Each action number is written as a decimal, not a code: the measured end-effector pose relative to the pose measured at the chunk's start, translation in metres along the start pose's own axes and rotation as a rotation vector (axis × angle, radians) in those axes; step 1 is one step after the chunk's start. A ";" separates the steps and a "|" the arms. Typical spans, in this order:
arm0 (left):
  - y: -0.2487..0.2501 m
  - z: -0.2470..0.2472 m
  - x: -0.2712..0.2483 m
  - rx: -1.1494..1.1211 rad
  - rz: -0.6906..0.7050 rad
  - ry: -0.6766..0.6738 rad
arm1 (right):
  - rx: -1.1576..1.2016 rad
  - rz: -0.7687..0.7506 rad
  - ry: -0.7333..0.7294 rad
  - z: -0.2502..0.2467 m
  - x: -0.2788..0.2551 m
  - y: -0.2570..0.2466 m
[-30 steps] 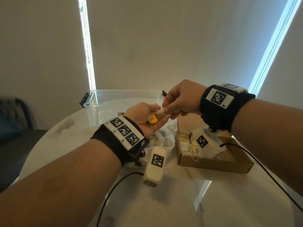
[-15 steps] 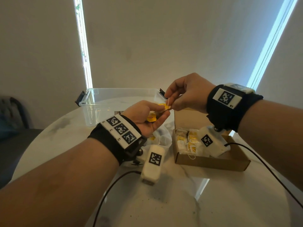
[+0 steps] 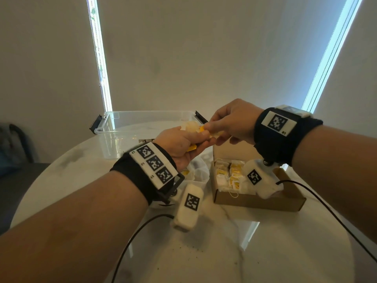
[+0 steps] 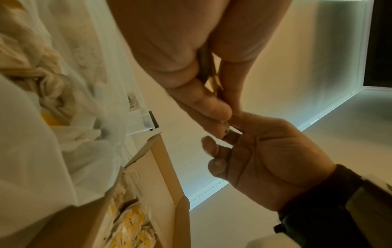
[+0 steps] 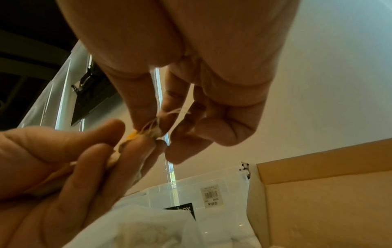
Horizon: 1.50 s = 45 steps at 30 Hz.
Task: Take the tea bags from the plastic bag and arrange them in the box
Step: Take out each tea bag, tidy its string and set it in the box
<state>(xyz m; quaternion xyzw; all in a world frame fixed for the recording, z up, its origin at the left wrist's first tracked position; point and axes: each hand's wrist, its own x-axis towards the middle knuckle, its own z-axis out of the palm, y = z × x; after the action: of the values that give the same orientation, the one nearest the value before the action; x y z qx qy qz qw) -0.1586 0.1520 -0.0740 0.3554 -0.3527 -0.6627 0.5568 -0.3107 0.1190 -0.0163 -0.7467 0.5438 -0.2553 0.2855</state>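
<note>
Both hands meet above the table, over the gap between bag and box. My left hand [image 3: 189, 139] grips a pale tea bag [image 3: 190, 126] with a yellow tag [image 3: 191, 148] poking out below its fingers. My right hand [image 3: 216, 129] pinches the same tea bag's string end [image 5: 158, 132] between thumb and forefinger. The white plastic bag [image 3: 196, 170] lies crumpled under my left hand with more tea bags inside. The brown cardboard box [image 3: 255, 201] sits to the right, its lid up, with several tea bags [image 3: 228, 176] laid in its left half.
A clear plastic tub [image 3: 130, 129] with black clips stands behind the hands. The round marble table [image 3: 204, 252] carries two black cables [image 3: 130, 240]. A dark chair [image 3: 14, 152] is at the far left. Bright window strips flank the wall.
Both hands have risen slightly. The right hand moved from lifting the string above the left hand to pinching the tea bag close against the left fingers.
</note>
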 end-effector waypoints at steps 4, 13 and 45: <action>0.006 0.002 -0.007 -0.203 -0.091 -0.087 | 0.034 -0.005 -0.011 -0.008 0.000 -0.002; 0.010 0.011 -0.004 -0.152 -0.296 -0.158 | -0.025 0.011 -0.158 -0.026 -0.005 -0.005; -0.007 0.023 0.005 -0.173 -0.200 -0.066 | 0.269 0.030 -0.005 -0.041 -0.013 0.000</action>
<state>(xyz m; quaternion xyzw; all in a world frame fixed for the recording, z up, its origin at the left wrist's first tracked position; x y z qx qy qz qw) -0.1822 0.1497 -0.0689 0.3175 -0.2750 -0.7542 0.5048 -0.3428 0.1252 0.0114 -0.6941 0.5148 -0.3199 0.3884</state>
